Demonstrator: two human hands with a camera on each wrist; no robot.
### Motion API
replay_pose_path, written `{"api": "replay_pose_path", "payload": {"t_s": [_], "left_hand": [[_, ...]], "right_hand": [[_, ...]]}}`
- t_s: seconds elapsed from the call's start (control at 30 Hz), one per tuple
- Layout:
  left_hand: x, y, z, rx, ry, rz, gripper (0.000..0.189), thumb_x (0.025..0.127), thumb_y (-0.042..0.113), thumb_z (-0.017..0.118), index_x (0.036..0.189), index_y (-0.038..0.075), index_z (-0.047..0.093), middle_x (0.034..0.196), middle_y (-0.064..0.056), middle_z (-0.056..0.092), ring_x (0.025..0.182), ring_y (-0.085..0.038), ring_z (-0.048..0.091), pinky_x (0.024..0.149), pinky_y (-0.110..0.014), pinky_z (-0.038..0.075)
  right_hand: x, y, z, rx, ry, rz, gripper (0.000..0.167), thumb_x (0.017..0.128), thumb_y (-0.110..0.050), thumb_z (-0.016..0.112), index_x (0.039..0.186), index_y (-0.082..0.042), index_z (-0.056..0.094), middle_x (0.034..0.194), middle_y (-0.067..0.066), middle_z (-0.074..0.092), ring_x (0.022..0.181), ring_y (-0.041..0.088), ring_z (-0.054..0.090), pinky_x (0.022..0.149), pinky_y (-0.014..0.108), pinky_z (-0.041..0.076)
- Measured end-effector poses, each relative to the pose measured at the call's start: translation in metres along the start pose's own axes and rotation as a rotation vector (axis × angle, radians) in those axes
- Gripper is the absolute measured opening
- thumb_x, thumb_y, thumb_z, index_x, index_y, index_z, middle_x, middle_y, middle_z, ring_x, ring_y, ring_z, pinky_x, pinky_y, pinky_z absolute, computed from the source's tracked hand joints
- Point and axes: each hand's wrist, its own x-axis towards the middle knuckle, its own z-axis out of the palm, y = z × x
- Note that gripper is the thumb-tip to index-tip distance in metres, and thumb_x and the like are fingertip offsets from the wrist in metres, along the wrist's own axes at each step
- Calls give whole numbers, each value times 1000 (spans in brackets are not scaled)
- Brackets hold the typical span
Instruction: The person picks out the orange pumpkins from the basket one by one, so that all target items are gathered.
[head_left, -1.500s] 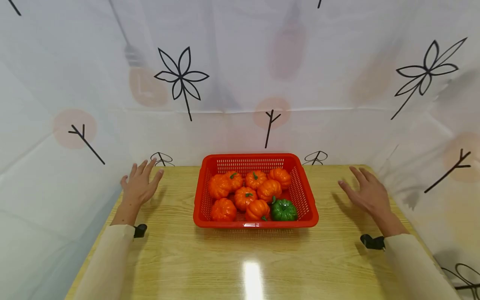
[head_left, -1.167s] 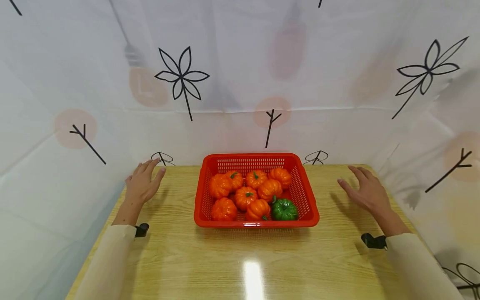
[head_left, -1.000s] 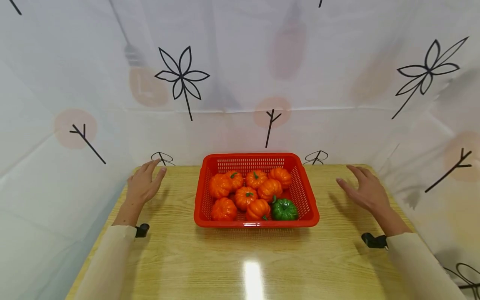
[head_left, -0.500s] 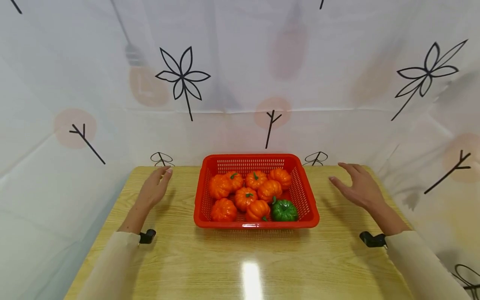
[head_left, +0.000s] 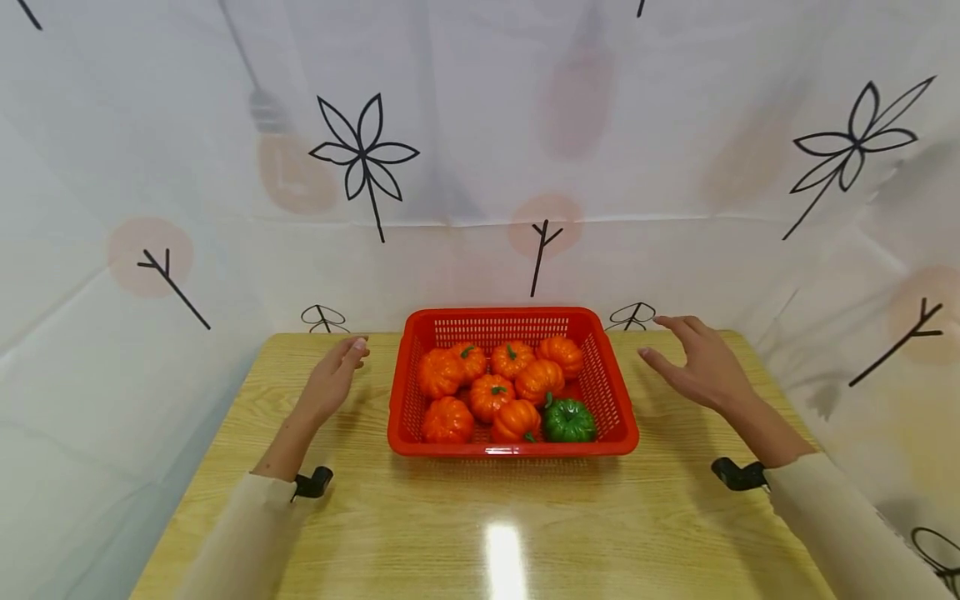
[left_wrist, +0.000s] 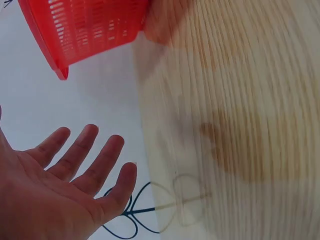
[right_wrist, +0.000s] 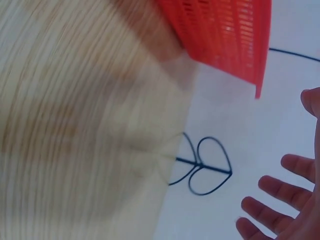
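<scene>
A red plastic basket (head_left: 512, 449) with slotted walls stands on the table, holding several small orange pumpkins (head_left: 491, 396) and one green pumpkin (head_left: 568, 420) at its front right. To the basket's left, my left hand (head_left: 330, 382) hovers over the table, fingers extended and nothing in it. My right hand (head_left: 705, 367) is raised to the right of the basket, thumb apart from the fingers, also holding nothing. In the left wrist view the basket wall (left_wrist: 95, 25) lies beyond the fingertips. The right wrist view likewise shows a gap between the fingers (right_wrist: 270, 217) and the basket.
The light wooden table (head_left: 420, 525) reaches back to a white patterned cloth (head_left: 480, 167), which also hangs at both sides. Black wrist mounts (head_left: 313, 482) sit at my sleeve cuffs. A bright light reflection lies on the table's front middle.
Both hands have moved inward toward the basket, the left one rightward and the right one leftward. The left fingers have drawn closer together. The basket and pumpkins have stayed in place.
</scene>
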Motion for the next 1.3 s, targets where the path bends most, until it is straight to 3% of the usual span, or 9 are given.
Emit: {"api": "replay_pose_path", "payload": {"t_s": [0.13,0.3,0.43,0.83,1.07,1.3], "left_hand": [[-2,0,9,-79,-26,-13,73,109,67,33,159,15,45,150,-18,57,137,-40,57,113,-65,43],[-4,0,17,-228,-89,-19,72,111,63,38,160,11,41,153,-24,51,139,-41,55,115,-62,45],[-6,-1,24,-322,-103,-22,71,110,62,41,159,10,42,153,-25,50,140,-43,54,115,-61,46],[-5,-7,46,-413,-98,33,64,112,47,50,160,6,40,157,-17,48,136,-39,55,109,-53,54],[-6,-8,54,-459,-90,43,58,113,43,51,162,12,42,163,-14,44,143,-37,50,111,-53,52],[-6,-11,62,-497,-98,73,54,112,35,56,162,18,44,159,-12,46,137,-30,53,100,-28,57]], "right_hand": [[2,-10,-1,8,-1,-31,65,101,-43,69,150,-3,54,145,28,54,128,53,52,101,76,44],[7,-22,-1,3,4,-78,63,100,-43,71,149,-5,56,144,25,56,125,50,56,101,73,46],[11,-32,-1,4,2,-103,60,99,-41,73,147,-9,58,141,22,58,123,47,58,99,70,48],[16,-54,6,-4,-65,-125,61,99,-44,72,148,-10,58,142,19,60,125,44,58,101,68,51],[20,-67,12,-21,-108,-145,62,99,-45,73,147,-8,58,142,19,59,128,43,57,104,66,51],[25,-81,25,-31,-137,-187,63,98,-47,74,146,-10,58,144,18,58,128,44,59,105,65,51]]}}
